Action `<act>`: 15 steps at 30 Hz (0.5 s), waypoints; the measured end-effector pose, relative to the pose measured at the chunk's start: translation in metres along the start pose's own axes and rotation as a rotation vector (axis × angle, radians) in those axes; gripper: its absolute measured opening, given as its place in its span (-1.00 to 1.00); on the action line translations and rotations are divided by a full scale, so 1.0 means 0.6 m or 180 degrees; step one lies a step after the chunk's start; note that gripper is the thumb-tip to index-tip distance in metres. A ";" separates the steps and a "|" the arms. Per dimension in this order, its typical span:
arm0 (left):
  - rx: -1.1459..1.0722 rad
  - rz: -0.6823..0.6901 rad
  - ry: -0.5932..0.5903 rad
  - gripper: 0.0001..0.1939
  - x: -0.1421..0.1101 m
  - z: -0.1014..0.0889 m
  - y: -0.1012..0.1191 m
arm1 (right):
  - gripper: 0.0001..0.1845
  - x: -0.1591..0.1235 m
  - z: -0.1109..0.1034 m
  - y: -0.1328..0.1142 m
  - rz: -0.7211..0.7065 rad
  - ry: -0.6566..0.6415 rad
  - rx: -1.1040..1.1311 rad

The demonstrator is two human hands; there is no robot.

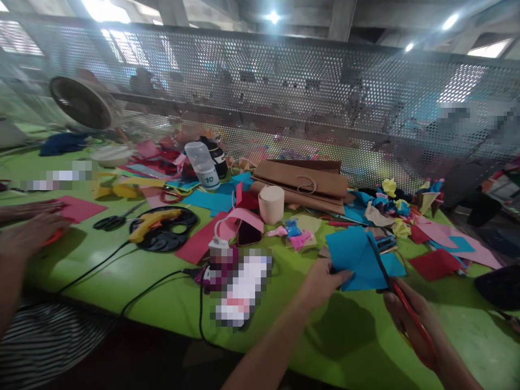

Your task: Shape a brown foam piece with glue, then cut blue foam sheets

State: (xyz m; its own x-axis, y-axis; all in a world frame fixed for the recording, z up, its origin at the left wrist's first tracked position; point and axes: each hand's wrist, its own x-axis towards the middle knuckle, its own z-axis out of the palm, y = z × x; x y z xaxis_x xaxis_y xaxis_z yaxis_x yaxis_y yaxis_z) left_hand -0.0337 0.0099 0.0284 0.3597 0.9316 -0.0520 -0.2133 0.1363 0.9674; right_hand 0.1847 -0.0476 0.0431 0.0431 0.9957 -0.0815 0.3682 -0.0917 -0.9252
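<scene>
Above the green table's front part, my left hand (323, 281) pinches the lower left edge of a blue sheet of paper (352, 257). My right hand (414, 311) is closed round the red handles of a pair of scissors (410, 309). Their dark blades rise across the right side of the blue sheet, and I cannot tell whether they have cut into it. Behind the sheet, more blue paper (394, 264) shows on the table.
A phone (244, 292), a purple power strip (211, 273) and black cords lie left of my arms. A yellow glue gun (154, 223) rests on a black palette (162, 244). Brown paper rolls (300, 184) lie behind. At far left a co-worker's hands (34, 230) hold red paper (83, 208).
</scene>
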 end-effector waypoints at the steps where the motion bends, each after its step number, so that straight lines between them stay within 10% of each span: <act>1: -0.0025 -0.0010 -0.0009 -0.40 0.000 0.000 0.000 | -0.45 -0.001 0.001 -0.004 -0.0016 0.0003 -0.0024; 15: -0.0169 -0.0100 -0.0166 -0.36 0.000 0.004 -0.005 | -0.46 0.007 -0.006 0.024 -0.0059 -0.0017 0.0009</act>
State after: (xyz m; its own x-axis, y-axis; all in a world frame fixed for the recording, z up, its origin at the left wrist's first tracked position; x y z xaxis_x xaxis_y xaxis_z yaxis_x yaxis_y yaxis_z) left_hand -0.0312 0.0086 0.0261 0.4136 0.9080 -0.0676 -0.2484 0.1840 0.9510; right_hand 0.1934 -0.0446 0.0305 0.0312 0.9973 -0.0663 0.3662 -0.0732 -0.9277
